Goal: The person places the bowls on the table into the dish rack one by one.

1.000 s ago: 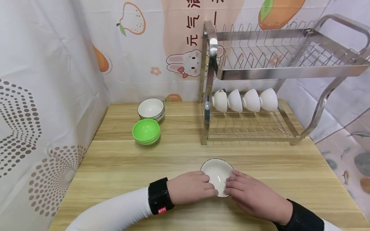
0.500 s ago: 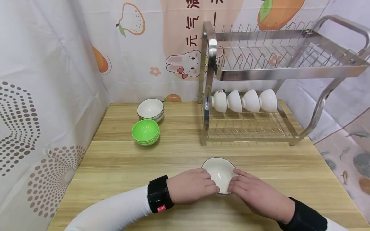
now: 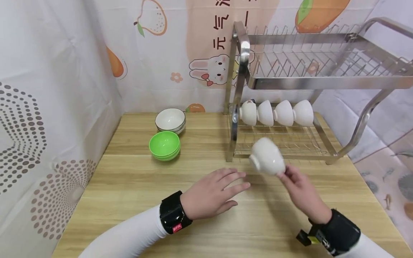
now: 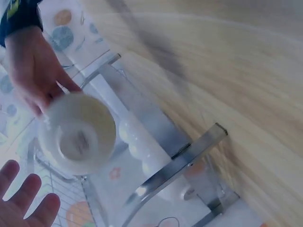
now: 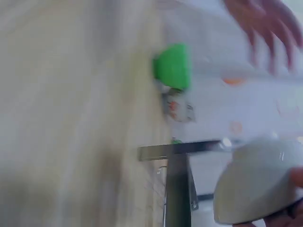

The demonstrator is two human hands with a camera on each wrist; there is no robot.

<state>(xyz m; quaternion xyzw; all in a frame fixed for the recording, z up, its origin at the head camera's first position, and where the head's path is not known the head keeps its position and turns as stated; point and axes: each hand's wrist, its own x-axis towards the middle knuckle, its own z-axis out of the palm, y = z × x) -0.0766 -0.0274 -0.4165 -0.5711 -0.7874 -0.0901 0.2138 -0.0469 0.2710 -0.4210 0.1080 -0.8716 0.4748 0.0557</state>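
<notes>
A white bowl [image 3: 267, 156] hangs tilted on its side above the table, its foot turned to the left. My right hand [image 3: 301, 191] pinches its rim between thumb and fingers. In the left wrist view the round foot of the bowl [image 4: 78, 137] faces the camera. My left hand [image 3: 214, 193] is apart from the bowl, fingers spread and holding nothing. In the right wrist view the bowl [image 5: 260, 179] is gripped at the lower right edge, and the left hand [image 5: 270, 28] shows blurred at the top.
A two-tier metal dish rack [image 3: 290, 83] stands at the back right. Several white bowls [image 3: 284, 113] stand on edge in a row on its lower tier. Stacked green bowls [image 3: 164, 145] and stacked white bowls with dark rims [image 3: 170, 120] are at the back left of the wooden table [image 3: 129, 200].
The bowl has risen from between both hands and tipped onto its side, moving toward the rack in the right hand. My left hand has let go and spread its fingers.
</notes>
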